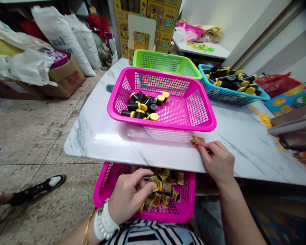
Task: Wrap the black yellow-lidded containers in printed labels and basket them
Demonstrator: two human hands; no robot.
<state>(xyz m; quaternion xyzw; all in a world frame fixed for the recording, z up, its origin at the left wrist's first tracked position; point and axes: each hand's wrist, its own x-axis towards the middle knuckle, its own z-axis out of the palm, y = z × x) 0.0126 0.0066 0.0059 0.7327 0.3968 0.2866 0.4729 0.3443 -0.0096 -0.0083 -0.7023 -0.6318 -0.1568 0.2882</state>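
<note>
My left hand point(132, 194) is over the lower pink basket point(102, 190), thumb and fingers closed around a small yellow-wrapped tube point(155, 182), partly hidden by the fingers. Beneath it lie several more yellow-wrapped pieces point(165, 200) with dark round openings. On the white marbled table point(168, 153), my right hand point(218, 160) pinches a small orange printed label point(197, 141) near the table's front edge. Just beyond stands the upper pink basket point(153, 126), holding several black tubes point(134, 106) with yellow caps in its left half.
Behind it are a green basket point(165, 58) and a blue basket point(234, 93) of black tubes. Yellow pieces point(264, 118) and a colourful box point(288, 98) lie at right. Yellow cartons point(165, 20) are stacked behind. White sacks point(58, 37) stand left; another person's shoe point(54, 182) shows below.
</note>
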